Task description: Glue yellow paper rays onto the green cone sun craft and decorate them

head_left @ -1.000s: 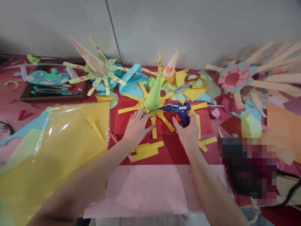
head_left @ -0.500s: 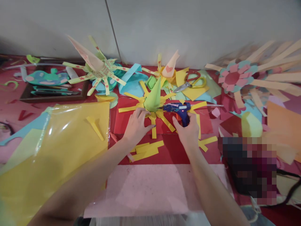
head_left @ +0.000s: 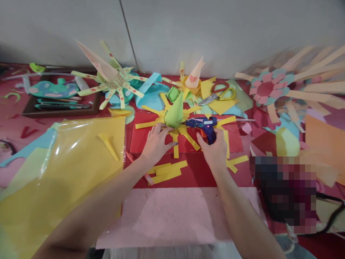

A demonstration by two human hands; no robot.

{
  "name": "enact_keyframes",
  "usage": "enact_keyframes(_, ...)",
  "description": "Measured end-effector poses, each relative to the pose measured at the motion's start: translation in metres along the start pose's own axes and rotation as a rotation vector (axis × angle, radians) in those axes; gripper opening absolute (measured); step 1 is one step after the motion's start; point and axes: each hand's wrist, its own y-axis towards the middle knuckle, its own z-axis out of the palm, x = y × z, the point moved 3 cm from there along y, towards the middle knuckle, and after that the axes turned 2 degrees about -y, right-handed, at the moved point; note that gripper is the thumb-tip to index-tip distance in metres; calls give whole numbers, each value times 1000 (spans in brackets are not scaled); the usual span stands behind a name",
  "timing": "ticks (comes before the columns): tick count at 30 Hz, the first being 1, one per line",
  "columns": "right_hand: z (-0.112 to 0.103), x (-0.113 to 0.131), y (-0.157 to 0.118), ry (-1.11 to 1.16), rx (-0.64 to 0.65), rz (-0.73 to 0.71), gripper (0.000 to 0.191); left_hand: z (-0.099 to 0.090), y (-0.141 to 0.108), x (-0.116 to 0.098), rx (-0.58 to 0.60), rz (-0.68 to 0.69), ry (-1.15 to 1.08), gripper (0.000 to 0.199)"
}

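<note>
A lime-green paper cone (head_left: 174, 112) stands amid radiating yellow paper strips (head_left: 190, 139) on a red sheet (head_left: 142, 138). My left hand (head_left: 156, 144) is at the cone's lower left edge, fingers curled against its base and the thumb over a strip. In my right hand (head_left: 214, 147) is a blue hot glue gun (head_left: 203, 123), gripped by its handle near the orange trigger. Its nozzle points left and meets the cone's lower right side. A small red light glows on the gun. A glue stick (head_left: 245, 119) sticks out from its back.
Behind are paper cone hats (head_left: 107, 72), scissors (head_left: 218, 98) and a dark tray (head_left: 61, 112) of cutters. Plastic-covered yellow paper (head_left: 81, 172) lies left, pink paper (head_left: 175, 216) in front. Loose yellow strips (head_left: 168, 172) lie nearby. A blurred dark object (head_left: 283, 194) sits at right.
The cone's tip has dipped slightly and its lower part looks a little wider. Both hands and the glue gun stay nearly where they were.
</note>
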Motion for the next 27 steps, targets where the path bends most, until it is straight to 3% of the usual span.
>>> enact_keyframes(4, 0, 1, 0, 5, -14, -2, 43, -1, 0, -2, 23, -13, 4, 38)
enact_keyframes(10, 0, 1, 1, 13, -13, -4, 44, -1, 1, -2, 25, -6, -16, 18)
enact_keyframes(15, 1, 0, 1, 17, -24, -14, 44, 0, 2, -1, 14, -13, -1, 33)
enact_keyframes(27, 0, 1, 1, 19, -8, 6, 44, 0, 2, 1, 21, -6, 4, 42)
